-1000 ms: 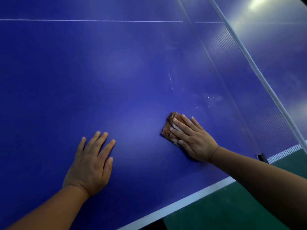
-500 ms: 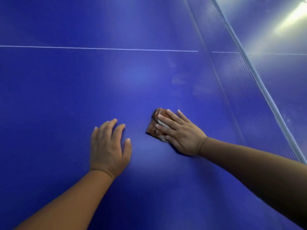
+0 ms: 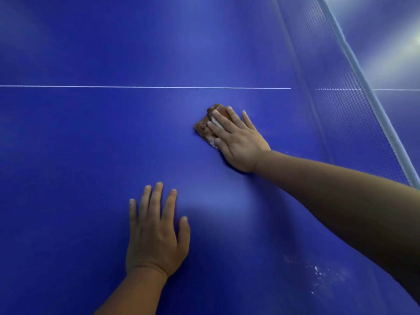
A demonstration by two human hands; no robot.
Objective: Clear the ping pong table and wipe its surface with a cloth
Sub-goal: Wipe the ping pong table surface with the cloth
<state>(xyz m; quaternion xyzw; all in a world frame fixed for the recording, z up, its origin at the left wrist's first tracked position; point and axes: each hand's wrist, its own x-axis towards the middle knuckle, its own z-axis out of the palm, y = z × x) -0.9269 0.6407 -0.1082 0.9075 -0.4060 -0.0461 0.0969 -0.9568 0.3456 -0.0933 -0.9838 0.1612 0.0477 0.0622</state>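
Note:
A blue ping pong table fills the head view, with a thin white centre line running across it. My right hand lies flat with straight fingers on a small folded brown cloth and presses it to the surface just below that line. My left hand rests flat on the table nearer to me, fingers spread, with nothing under it. Most of the cloth is hidden under my right fingers.
The net with its white top band runs diagonally along the right side. A patch of white specks marks the table at the lower right, under my right forearm.
My right hand has pushed the cloth further away across the table, toward the white centre line. My left hand has slid forward too. The view has moved forward, and the table edge has left the frame.

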